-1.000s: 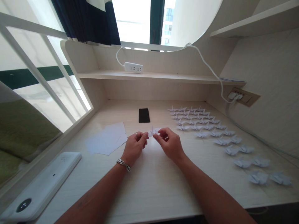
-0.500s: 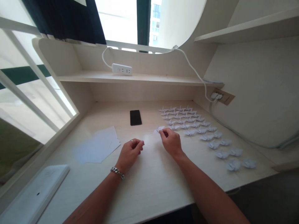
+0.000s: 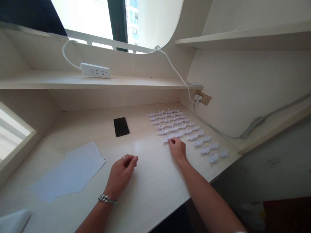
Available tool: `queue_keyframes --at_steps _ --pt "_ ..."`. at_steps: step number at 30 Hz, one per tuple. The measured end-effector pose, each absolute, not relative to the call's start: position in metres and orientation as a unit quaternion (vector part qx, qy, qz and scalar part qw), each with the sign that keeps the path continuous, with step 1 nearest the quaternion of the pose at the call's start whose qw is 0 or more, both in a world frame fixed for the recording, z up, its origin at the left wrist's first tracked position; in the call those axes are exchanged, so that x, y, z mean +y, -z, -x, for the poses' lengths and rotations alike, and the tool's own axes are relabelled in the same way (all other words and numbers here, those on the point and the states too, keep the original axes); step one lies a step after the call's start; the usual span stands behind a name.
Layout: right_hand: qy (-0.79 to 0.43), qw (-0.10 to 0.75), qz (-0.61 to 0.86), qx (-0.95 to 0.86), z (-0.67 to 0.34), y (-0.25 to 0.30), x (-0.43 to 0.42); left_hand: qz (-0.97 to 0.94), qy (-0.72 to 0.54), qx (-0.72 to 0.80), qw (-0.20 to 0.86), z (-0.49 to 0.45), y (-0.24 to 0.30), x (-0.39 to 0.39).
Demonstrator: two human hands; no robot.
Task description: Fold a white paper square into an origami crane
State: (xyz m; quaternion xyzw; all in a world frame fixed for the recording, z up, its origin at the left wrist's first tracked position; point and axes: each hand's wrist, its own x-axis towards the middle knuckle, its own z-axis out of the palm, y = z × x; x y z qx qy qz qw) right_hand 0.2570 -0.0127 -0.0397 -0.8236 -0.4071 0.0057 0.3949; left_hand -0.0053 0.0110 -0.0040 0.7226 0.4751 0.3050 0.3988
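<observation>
My right hand (image 3: 178,149) pinches a white folded paper crane (image 3: 166,139) between thumb and fingertips, at the near left edge of the other cranes. Its fingers partly cover that crane. Beyond and to the right, several more white paper cranes (image 3: 179,122) sit in slanting rows on the desk (image 3: 145,194). My left hand (image 3: 121,173), with a ring and a chain bracelet, rests low over the desk with its fingers curled and thumb pressed to the index finger. Nothing shows in it. White paper sheets (image 3: 73,171) lie to its left.
A black phone (image 3: 121,127) lies behind my left hand. On the shelf (image 3: 136,82) above stands a white power strip (image 3: 95,70), its cable running to a wall socket (image 3: 202,97). A white flat object (image 3: 14,221) is partly visible at lower left.
The view has swung to the right. My right hand has carried the paper crane right, up to the front of the rows. My left hand stays curled.
</observation>
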Motion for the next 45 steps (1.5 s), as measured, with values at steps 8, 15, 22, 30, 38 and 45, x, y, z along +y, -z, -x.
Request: queue_keyframes --at_steps 8,15,22,30,38,45 --pt "0.004 0.371 0.838 -0.4 -0.254 0.039 -0.012 -0.722 -0.297 0.503 0.371 0.008 0.005 0.016" --pt "0.0 0.364 0.842 -0.397 -0.255 0.039 -0.012 -0.727 -0.291 0.498 0.373 0.008 0.005 0.015" --pt "0.044 0.414 0.769 -0.486 -0.227 0.031 -0.017 -0.714 -0.302 0.497 0.391 0.01 0.001 0.011" --pt "-0.088 0.347 0.63 -0.689 -0.152 0.028 0.073 -0.712 -0.318 0.488 0.392 0.011 0.002 0.008" --pt "-0.137 0.285 0.685 -0.656 -0.129 0.026 0.164 -0.719 -0.304 0.492 0.386 0.013 0.005 0.005" --pt "-0.128 0.334 0.677 -0.644 -0.134 0.028 0.172 -0.711 -0.297 0.502 0.393 0.015 0.005 0.007"
